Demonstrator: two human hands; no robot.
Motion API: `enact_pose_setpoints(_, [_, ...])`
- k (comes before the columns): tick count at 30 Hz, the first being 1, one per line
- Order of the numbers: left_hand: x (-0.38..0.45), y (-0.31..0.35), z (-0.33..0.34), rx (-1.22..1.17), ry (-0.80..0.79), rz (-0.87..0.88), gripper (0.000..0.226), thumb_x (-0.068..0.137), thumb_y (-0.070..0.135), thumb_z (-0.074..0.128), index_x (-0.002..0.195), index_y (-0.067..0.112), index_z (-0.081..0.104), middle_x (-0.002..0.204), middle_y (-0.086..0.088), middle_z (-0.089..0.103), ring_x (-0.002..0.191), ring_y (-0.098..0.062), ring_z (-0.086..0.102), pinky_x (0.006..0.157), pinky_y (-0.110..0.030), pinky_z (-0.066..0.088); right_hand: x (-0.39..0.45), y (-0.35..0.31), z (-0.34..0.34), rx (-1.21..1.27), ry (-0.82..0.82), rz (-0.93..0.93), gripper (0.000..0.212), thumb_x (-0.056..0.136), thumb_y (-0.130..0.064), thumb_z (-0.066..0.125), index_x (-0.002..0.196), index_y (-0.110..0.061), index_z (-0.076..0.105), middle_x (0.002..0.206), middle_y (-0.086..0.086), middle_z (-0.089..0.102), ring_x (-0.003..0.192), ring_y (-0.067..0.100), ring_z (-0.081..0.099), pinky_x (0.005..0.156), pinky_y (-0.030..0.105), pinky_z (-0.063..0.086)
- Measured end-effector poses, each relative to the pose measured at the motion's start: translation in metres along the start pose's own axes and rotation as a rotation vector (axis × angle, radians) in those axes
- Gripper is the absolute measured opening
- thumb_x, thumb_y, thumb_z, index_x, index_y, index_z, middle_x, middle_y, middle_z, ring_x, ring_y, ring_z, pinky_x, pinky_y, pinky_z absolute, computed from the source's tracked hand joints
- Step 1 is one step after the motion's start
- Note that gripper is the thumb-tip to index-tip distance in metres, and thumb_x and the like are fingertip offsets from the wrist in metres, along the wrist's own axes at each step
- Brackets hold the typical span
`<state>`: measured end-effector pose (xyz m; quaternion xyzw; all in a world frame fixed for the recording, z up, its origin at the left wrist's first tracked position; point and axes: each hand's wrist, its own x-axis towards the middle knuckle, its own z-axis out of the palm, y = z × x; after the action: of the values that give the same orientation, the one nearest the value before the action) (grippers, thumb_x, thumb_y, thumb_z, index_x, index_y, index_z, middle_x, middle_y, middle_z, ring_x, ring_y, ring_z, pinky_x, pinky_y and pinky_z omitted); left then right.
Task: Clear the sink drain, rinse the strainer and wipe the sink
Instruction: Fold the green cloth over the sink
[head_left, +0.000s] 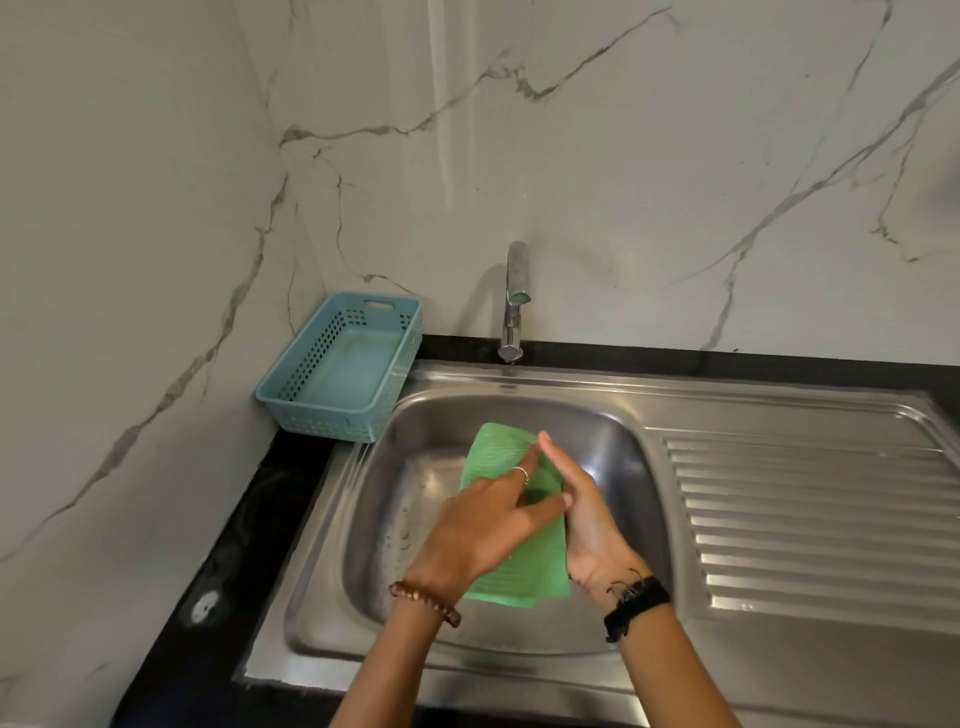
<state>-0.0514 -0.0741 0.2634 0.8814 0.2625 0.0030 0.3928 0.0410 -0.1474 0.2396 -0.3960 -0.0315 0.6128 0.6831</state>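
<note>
- The green cloth (498, 457) is sandwiched flat between both palms over the middle of the sink (311, 639), probably being smoothed into a wiping pad.
- The left hand (483, 525) has an open grip, its straight fingers pressing on top.
- The right hand (587, 525) is open too, backing the cloth.
- The tap (517, 296) is at twelve o'clock and the basket (322, 421) at ten.
- The drain is hidden.

A blue perforated basket (337, 369) sits on the black counter (249, 519) in the marbled wall's (623, 156) corner.
</note>
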Motion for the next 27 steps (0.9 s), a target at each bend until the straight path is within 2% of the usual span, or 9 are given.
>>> enact_pose_setpoints(4, [-0.006, -0.016, -0.006, -0.273, 0.478, -0.045, 0.034, 0.087, 0.043, 0.053, 0.120, 0.036, 0.058, 0.076, -0.001, 0.066, 0.070, -0.015, 0.061, 0.070, -0.034, 0.050, -0.004, 0.002, -0.003, -0.039, 0.092, -0.058, 0.037, 0.071, -0.038, 0.060, 0.091, -0.011, 0.075, 0.085, 0.010, 0.074, 0.075, 0.024, 0.071, 0.068, 0.035, 0.058])
enact_pose_setpoints(6, [-0.006, -0.029, -0.011, -0.430, 0.638, -0.097, 0.023, 0.088, 0.035, 0.055, 0.109, 0.032, 0.064, 0.086, 0.006, 0.067, 0.078, -0.011, 0.061, 0.077, -0.036, 0.050, -0.008, -0.002, -0.004, -0.070, 0.094, -0.093, 0.048, 0.071, -0.040, 0.060, 0.106, -0.009, 0.068, 0.092, 0.011, 0.073, 0.081, 0.025, 0.069, 0.074, 0.037, 0.055])
enact_pose_setpoints(9, [-0.002, -0.037, -0.008, -0.879, 0.417, -0.118, 0.026, 0.091, 0.035, 0.050, 0.113, 0.028, 0.060, 0.113, 0.000, 0.065, 0.106, -0.017, 0.060, 0.091, -0.039, 0.048, -0.014, -0.011, -0.002, -0.052, 0.005, -0.120, 0.057, 0.072, -0.049, 0.059, 0.113, -0.010, 0.065, 0.100, 0.011, 0.072, 0.089, 0.025, 0.069, 0.076, 0.037, 0.055])
enact_pose_setpoints(12, [0.000, -0.035, 0.008, -1.375, 0.082, -0.203, 0.047, 0.084, 0.048, 0.045, 0.114, 0.018, 0.062, 0.114, -0.009, 0.067, 0.103, -0.025, 0.064, 0.085, -0.038, 0.052, -0.020, -0.015, 0.006, -0.170, -0.060, -0.121, 0.045, 0.083, -0.051, 0.049, 0.103, -0.018, 0.072, 0.100, 0.006, 0.074, 0.091, 0.021, 0.071, 0.070, 0.030, 0.057])
enact_pose_setpoints(16, [-0.004, -0.041, 0.037, -1.739, -0.160, -0.260, 0.063, 0.082, 0.048, 0.043, 0.130, 0.007, 0.051, 0.132, -0.020, 0.052, 0.114, -0.032, 0.054, 0.104, -0.045, 0.037, -0.016, 0.001, 0.009, -0.818, 0.306, -0.207, 0.024, 0.091, -0.031, 0.048, 0.106, -0.018, 0.063, 0.091, -0.005, 0.071, 0.074, 0.008, 0.068, 0.057, 0.015, 0.048])
enact_pose_setpoints(18, [-0.004, -0.046, 0.044, -1.742, -0.164, -0.243, 0.062, 0.083, 0.046, 0.045, 0.131, 0.008, 0.050, 0.134, -0.019, 0.051, 0.115, -0.032, 0.053, 0.105, -0.046, 0.037, -0.014, 0.008, 0.000, -1.116, 0.423, -0.317, 0.019, 0.090, -0.026, 0.049, 0.106, -0.025, 0.057, 0.104, -0.001, 0.047, 0.079, 0.004, 0.056, 0.056, 0.008, 0.041])
enact_pose_setpoints(20, [-0.001, -0.052, 0.047, -1.772, -0.143, -0.222, 0.056, 0.081, 0.042, 0.049, 0.126, 0.009, 0.056, 0.124, -0.016, 0.060, 0.107, -0.030, 0.060, 0.094, -0.045, 0.048, -0.015, 0.005, -0.006, -1.275, 0.483, -0.425, 0.027, 0.090, -0.023, 0.050, 0.116, -0.028, 0.051, 0.101, -0.003, 0.035, 0.082, 0.001, 0.049, 0.062, 0.008, 0.041])
enact_pose_setpoints(23, [0.003, -0.057, 0.044, -1.813, -0.102, -0.185, 0.044, 0.081, 0.038, 0.052, 0.113, 0.011, 0.066, 0.111, -0.014, 0.068, 0.099, -0.029, 0.067, 0.079, -0.040, 0.056, -0.018, -0.007, -0.012, -1.262, 0.545, -0.461, 0.037, 0.090, -0.021, 0.057, 0.126, -0.020, 0.050, 0.105, -0.001, 0.041, 0.087, 0.009, 0.052, 0.074, 0.015, 0.044])
enact_pose_setpoints(27, [0.007, -0.062, 0.041, -1.786, -0.045, -0.176, 0.050, 0.081, 0.036, 0.054, 0.124, 0.011, 0.056, 0.116, -0.014, 0.066, 0.103, -0.029, 0.065, 0.080, -0.042, 0.055, -0.021, -0.009, -0.018, -1.078, 0.477, -0.381, 0.036, 0.085, -0.016, 0.065, 0.119, -0.012, 0.059, 0.092, -0.004, 0.057, 0.084, 0.007, 0.056, 0.067, 0.008, 0.040])
